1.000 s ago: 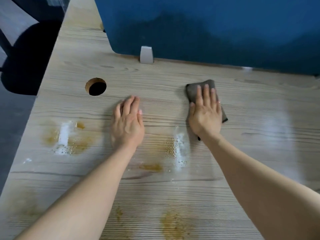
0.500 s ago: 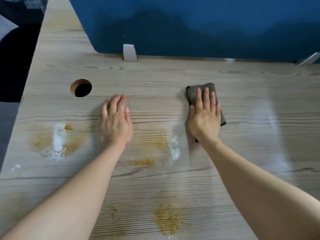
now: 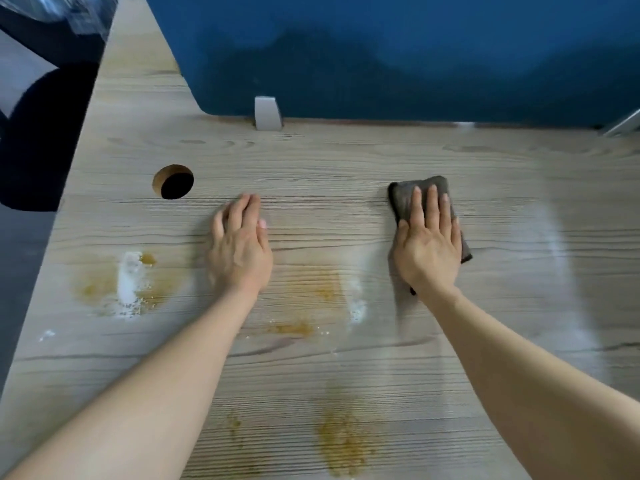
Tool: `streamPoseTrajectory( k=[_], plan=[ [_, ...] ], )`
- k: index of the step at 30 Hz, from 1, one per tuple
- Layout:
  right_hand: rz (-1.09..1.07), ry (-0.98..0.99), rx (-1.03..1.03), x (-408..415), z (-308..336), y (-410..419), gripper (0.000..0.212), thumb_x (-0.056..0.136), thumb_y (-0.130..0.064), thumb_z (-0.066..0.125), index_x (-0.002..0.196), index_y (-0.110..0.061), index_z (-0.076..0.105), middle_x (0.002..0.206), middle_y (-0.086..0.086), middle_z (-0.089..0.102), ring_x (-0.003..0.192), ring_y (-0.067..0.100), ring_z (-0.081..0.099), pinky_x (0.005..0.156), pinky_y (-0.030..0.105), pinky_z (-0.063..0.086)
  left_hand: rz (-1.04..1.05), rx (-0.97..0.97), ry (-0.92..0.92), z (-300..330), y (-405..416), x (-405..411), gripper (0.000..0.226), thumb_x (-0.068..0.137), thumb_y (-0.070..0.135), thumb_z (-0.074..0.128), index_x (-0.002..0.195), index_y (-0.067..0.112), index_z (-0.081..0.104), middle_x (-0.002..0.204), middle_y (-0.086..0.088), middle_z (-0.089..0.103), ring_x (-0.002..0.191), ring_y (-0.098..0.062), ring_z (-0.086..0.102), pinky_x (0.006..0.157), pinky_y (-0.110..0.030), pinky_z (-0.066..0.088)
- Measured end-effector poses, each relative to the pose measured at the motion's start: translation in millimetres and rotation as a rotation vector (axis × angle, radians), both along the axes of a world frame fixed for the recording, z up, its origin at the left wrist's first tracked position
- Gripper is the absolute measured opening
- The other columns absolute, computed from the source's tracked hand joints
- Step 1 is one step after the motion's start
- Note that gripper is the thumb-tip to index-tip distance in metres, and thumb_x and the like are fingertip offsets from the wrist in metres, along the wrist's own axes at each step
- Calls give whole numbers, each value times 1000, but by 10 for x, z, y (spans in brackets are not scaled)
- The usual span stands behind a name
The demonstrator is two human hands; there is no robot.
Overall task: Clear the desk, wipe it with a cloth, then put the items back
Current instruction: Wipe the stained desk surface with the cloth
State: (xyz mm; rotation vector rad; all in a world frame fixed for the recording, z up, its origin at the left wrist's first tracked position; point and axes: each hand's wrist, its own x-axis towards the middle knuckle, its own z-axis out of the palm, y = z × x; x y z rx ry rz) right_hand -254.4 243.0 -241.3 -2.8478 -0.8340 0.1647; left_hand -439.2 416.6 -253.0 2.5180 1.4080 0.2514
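Cloth [image 3: 405, 197]: a small dark folded pad, lying flat on the desk [image 3: 346, 161] toward the back right, near the blue screen [image 3: 381, 57]. I judged it soft, light and limp, likely to bunch or slide out if pushed by one edge only.

Right hand [image 3: 429, 251]: I had it flat on the cloth, fingers straight and together, pressing down and not curled round it. The cloth showed past my fingertips at the far end and at a corner beside my little finger; the rest lay under my palm.

Hold: I reckoned the broad flat press suited it best, weight spread across the middle so the whole pad moved with me.

Left hand [image 3: 239, 254]: it rested open on bare wood, fingers straight, holding nothing, well apart from the cloth.

Stains [image 3: 304, 292]: brown smears and white powder [image 3: 130, 282] lay nearer me and to the left, unwiped, between and below my hands.

Hole [image 3: 173, 181]: far left, away from both hands.
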Motion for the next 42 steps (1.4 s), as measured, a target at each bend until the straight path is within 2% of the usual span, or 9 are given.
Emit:
streamPoseTrajectory(
  k=[8,10,13,16,21,24,31,38,42],
  plan=[
    [563,98,0,-870,52,562,56,101,-37,26,151,-29,4,159,-7,-2,146,11,-6,116,31,-3,-115,-68,-106,15,37,-105,49,98,36,25,141,20,41,148,1,37,132,-27,32,110,-35,26],
    [520,96,-7,-606,79,438,55,101,-36,25,151,-27,2,159,-6,-5,146,12,-8,116,31,-3,-128,-60,-134,94,77,-271,51,97,37,22,141,20,41,146,0,40,128,-28,36,109,-37,27],
    [194,124,-13,-223,99,313,56,101,-32,24,152,-22,3,159,0,-6,146,17,-8,118,37,-1,-40,-30,-52,158,110,-621,45,101,32,27,143,21,37,148,4,36,130,-24,32,107,-37,30],
    [51,76,13,-359,77,479,57,100,-32,27,152,-20,6,159,5,-2,146,22,-5,119,42,1,-67,-24,-8,96,85,-847,49,100,35,22,144,18,35,149,4,34,133,-19,27,109,-34,30],
    [467,84,23,-1017,33,1061,56,100,-35,24,151,-26,4,159,-1,-4,146,16,-8,117,35,-4,-58,22,-51,9,86,-859,51,96,32,22,138,15,46,143,2,43,128,-15,30,106,-27,29],
    [650,103,-34,-875,75,1162,55,101,-37,22,151,-29,0,159,-5,-8,145,13,-12,116,33,-5,-65,19,-53,35,80,-873,50,97,31,22,139,17,45,143,4,43,128,-15,30,106,-27,31],
    [264,47,25,-497,28,1409,56,100,-32,25,152,-22,7,159,3,-2,146,20,-6,118,38,-2,-45,-26,-14,35,82,-855,51,98,32,18,143,22,37,148,8,35,134,-15,29,95,-25,41],
    [747,116,-10,-1319,55,1688,55,102,-36,21,151,-30,-2,158,-6,-9,145,12,-13,115,32,-8,-58,-36,-42,64,83,-880,48,98,27,23,143,21,37,148,9,35,134,-13,27,108,-30,31],
    [736,97,-37,-822,111,1439,55,102,-36,21,151,-29,-3,158,-6,-10,144,11,-12,114,30,-9,-47,-30,-43,64,68,-867,46,100,28,23,143,21,38,147,8,36,133,-15,29,108,-31,32]
  ],
)
